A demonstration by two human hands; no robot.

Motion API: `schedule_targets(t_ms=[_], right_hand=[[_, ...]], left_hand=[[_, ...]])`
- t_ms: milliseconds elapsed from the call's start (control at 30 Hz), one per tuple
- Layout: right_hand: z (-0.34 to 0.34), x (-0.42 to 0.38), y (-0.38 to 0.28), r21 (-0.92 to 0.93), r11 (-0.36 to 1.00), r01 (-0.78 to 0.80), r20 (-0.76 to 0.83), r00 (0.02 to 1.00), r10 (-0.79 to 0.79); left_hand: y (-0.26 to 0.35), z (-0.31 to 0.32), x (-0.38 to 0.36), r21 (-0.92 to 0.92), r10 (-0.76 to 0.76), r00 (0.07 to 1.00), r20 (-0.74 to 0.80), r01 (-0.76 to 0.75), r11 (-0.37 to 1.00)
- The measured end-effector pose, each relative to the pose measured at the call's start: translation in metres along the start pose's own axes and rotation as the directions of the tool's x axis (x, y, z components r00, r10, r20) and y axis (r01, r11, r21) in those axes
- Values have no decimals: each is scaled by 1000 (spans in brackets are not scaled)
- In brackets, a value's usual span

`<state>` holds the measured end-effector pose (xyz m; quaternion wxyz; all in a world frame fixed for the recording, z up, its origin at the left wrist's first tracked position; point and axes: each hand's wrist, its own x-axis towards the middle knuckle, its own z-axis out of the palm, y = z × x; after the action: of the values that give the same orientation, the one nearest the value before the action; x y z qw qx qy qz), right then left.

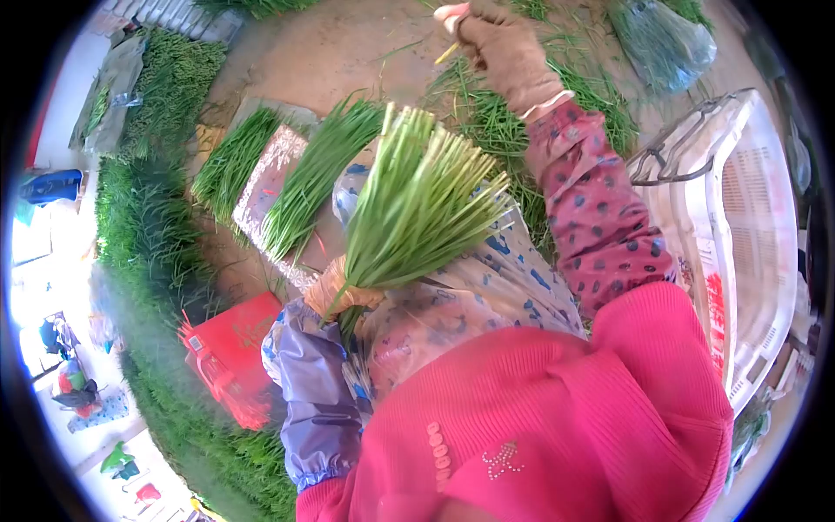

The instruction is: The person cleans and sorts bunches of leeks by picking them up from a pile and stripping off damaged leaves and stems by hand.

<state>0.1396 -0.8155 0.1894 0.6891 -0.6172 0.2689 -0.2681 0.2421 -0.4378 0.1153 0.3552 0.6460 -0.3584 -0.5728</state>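
My left hand (342,291), in a tan glove, is wrapped round a thick bunch of garlic chives (417,209). Their pale cut ends fan out upward, away from my body, over my lap. My right hand (509,52), in a brown glove, is stretched far forward above loose chives on the floor. Its fingers are closed, and a thin yellowish stalk (446,54) sticks out beside the fingertips. Just ahead of my left hand, a laid-out bundle of chives (322,174) rests across a low patterned board (265,187), with another bundle (235,161) beyond it.
A long bank of stacked chives (152,226) runs along the left. A red packet (235,335) with red ties (230,391) lies beside my left sleeve. On my right stands a white plastic crate (739,226) with a metal handle. A clear bag of chives (665,43) lies at the far right.
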Motion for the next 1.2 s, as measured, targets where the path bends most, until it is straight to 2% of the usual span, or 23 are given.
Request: schedule_targets(t_ms=[100,167,200,233,300,367,433,467,533,567,600,633,700,767,800,867,967,1033,1067,1100,1133,1167,1200], right_hand=[[-38,15,6,124,991,54,-3,999,-54],[-66,24,25,-263,961,85,85,994,-65],[-75,14,16,-302,952,-42,183,978,101],[-73,5,16,-301,952,-45,181,978,103],[-64,-16,18,-296,955,-15,463,872,157],[-44,-37,20,-406,913,41,507,841,188],[-29,-42,50,-269,959,-85,710,655,257],[-27,-37,48,-265,962,-71,719,650,246],[-25,-31,45,-423,897,-131,322,903,283],[-24,-28,43,-420,899,-123,334,900,279],[-25,-24,38,-344,936,-74,245,955,165],[-24,-21,27,-274,962,-13,141,988,54],[-10,-33,-2,-245,967,75,209,978,-23],[12,-52,-22,-266,897,354,362,899,-248],[23,-60,-24,-266,896,356,361,898,-249],[42,-69,-25,-701,379,605,410,776,-479],[56,-64,-11,-712,408,571,479,820,-313],[56,-62,-6,-657,397,641,482,762,-433],[52,-64,-10,-378,802,463,360,871,-333],[48,-66,-14,11,987,159,298,942,-155],[43,-63,-21,142,968,207,180,956,-231],[35,-53,-19,140,970,200,183,957,-224],[24,-39,-18,348,909,230,136,947,-291]], left_hand=[[5,6,1,-200,-37,999,-7,35,979],[9,6,1,-330,-86,996,2,82,940],[9,5,2,-290,-42,999,5,42,956],[10,4,2,-247,2,1000,11,1,969],[2,1,6,-259,7,999,35,3,966],[1,2,7,-270,11,999,53,4,963],[8,4,7,-309,-77,997,14,78,948],[7,2,6,-304,-74,997,-2,69,950],[-3,1,4,-366,-160,983,94,184,912],[-10,-1,5,-367,-162,983,81,181,912],[-17,-3,8,-70,-37,996,77,43,997],[-19,-5,10,233,82,990,111,-107,967],[-18,-4,11,270,78,992,99,-103,957],[-13,-1,13,307,72,993,95,-98,946],[-8,1,14,326,77,994,79,-99,940],[-3,2,13,348,85,994,63,-102,932],[3,3,10,232,77,997,20,-80,970],[9,3,10,183,-18,999,27,13,983],[2,1,12,177,-16,1000,20,12,984],[-12,0,15,347,173,984,38,-176,921],[-16,1,16,422,260,963,64,-263,868],[-20,1,16,493,345,934,90,-343,800],[-16,2,16,440,346,934,84,-347,828]])
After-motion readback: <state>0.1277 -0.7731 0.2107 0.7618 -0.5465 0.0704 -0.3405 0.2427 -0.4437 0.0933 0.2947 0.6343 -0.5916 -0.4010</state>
